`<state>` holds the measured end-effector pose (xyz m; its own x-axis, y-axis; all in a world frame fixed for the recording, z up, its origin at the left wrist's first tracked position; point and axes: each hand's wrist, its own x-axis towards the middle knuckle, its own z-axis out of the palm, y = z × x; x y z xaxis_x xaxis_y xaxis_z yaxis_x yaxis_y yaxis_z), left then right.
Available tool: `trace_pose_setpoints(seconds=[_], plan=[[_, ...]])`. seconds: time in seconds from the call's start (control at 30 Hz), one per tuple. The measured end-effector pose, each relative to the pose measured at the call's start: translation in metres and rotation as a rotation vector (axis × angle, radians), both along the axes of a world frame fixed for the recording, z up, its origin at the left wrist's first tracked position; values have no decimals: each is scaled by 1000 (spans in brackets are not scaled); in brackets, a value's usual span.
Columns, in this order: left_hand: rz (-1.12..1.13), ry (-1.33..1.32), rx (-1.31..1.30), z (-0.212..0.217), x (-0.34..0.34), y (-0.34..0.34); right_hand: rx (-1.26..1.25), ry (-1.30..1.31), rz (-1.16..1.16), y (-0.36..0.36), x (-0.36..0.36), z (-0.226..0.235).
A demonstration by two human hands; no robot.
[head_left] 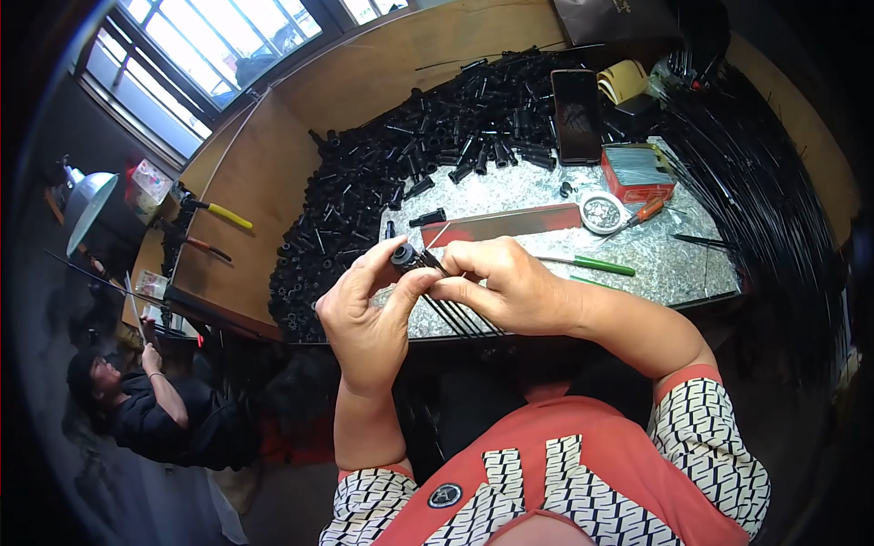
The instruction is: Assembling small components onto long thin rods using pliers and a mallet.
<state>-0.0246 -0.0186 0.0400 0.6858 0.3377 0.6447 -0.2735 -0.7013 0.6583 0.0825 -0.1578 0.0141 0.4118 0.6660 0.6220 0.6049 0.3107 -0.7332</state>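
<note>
Both my hands meet above the near edge of the worktop. Between the thumb and fingers of my left hand [364,314] is a short black tube-shaped part [403,255], its round hollow end facing up. My right hand [514,284] is closed in a pinch on a bunch of thin black rods [448,314], which slant down to the right beneath it. A thin pale pin [439,235] sticks up by the fingertips. Where the rods meet the tube part is hidden by my fingers. Just beyond lies a similar loose black part [426,217].
A big heap of black tube parts [364,182] fills the back left, long black rods [774,182] the right. Around the worktop lie a phone [576,118], red box [639,173], round dish [603,213], green-handled tool [603,266] and flat bar [505,225]. A co-worker [164,409] sits left.
</note>
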Motion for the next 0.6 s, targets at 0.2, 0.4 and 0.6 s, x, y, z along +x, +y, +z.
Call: trace_pose_setpoints(seconds=[0.2, 0.4, 0.6], plan=[[-214, 78, -161, 5, -9, 9, -159, 173, 123, -1, 1, 0], [-303, 114, -152, 2, -13, 5, -164, 78, 70, 0, -2, -1], [-30, 45, 27, -24, -7, -15, -4, -11, -42, 18, -11, -22]])
